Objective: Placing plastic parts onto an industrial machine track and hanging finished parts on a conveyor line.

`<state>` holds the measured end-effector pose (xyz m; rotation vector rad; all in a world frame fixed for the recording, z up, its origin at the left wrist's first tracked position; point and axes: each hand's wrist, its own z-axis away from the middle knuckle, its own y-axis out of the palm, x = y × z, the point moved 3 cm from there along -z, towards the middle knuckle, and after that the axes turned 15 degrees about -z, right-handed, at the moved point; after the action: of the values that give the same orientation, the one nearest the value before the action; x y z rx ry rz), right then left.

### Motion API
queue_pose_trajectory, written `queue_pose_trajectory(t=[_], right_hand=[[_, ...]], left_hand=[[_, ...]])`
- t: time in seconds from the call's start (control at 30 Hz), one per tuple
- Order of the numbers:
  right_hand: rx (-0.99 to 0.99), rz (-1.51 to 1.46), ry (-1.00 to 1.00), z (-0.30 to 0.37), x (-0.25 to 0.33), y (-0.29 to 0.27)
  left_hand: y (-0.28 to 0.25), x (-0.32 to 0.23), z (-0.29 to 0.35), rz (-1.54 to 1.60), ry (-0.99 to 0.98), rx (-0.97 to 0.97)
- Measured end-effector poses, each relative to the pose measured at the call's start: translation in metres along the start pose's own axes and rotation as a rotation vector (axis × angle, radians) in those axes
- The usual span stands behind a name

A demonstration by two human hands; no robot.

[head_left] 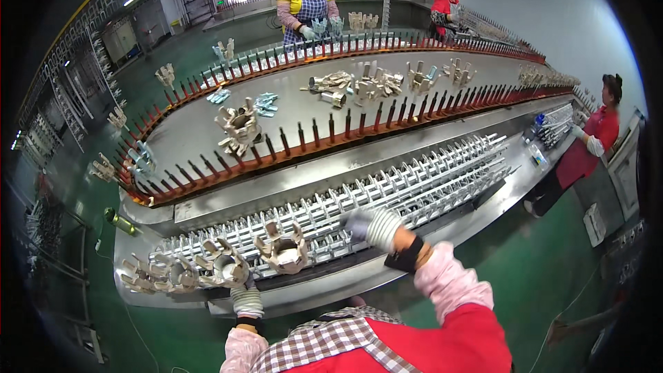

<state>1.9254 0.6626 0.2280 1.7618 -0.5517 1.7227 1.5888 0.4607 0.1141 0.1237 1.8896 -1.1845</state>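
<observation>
My left hand [246, 298], in a striped work glove, is at the table's front edge, right beside a beige ring-shaped holder with upright prongs [230, 271]. Its fingers are mostly hidden behind that holder, so their grip cannot be made out. Another pronged holder [289, 255] sits just to the right, and two more [181, 273] stand in the row to the left. Over the metal rack of bars with many short pegs [387, 190] is my right hand [376, 228], gloved too. Motion smears its fingers, and I cannot tell whether they hold anything.
Behind the rack curves a conveyor track with dark upright spindles [302, 139]. Its inner tabletop carries piles of pronged parts [376, 83] and small bluish parts [266, 103]. A green bottle-like object [121, 221] lies at the left corner. Co-workers stand at the far side and right [597, 131].
</observation>
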Motion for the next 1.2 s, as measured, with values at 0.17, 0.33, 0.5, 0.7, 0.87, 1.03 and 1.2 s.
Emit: queue_pose_trajectory(t=[0.17,0.33,0.5,0.7,0.87,1.03,1.2], right_hand=[[-0.675,0.032,-0.204,-0.052,0.03,-0.2],[-0.949,0.351,-0.067,-0.111,0.018,-0.323],[-0.969,0.281,-0.103,-0.168,0.001,-0.345],[-0.905,0.482,0.013,-0.212,0.012,-0.337],[-0.774,-0.193,-0.299,-0.21,0.059,-0.28],[-0.489,-0.498,-0.441,-0.18,0.125,-0.215],[-0.293,-0.282,-0.414,-0.084,0.104,-0.125]], left_hand=[[0.01,-0.006,0.002,-0.161,-0.059,-0.046],[0.021,0.0,0.004,-0.304,-0.129,-0.091],[0.035,0.019,0.014,-0.276,-0.333,0.03],[0.044,0.04,0.014,-0.69,-0.232,0.01],[0.034,0.044,0.019,-0.846,-0.163,0.13],[0.035,0.012,0.017,-0.684,0.011,-0.114],[0.031,-0.001,0.009,-0.173,-0.243,-0.005]])
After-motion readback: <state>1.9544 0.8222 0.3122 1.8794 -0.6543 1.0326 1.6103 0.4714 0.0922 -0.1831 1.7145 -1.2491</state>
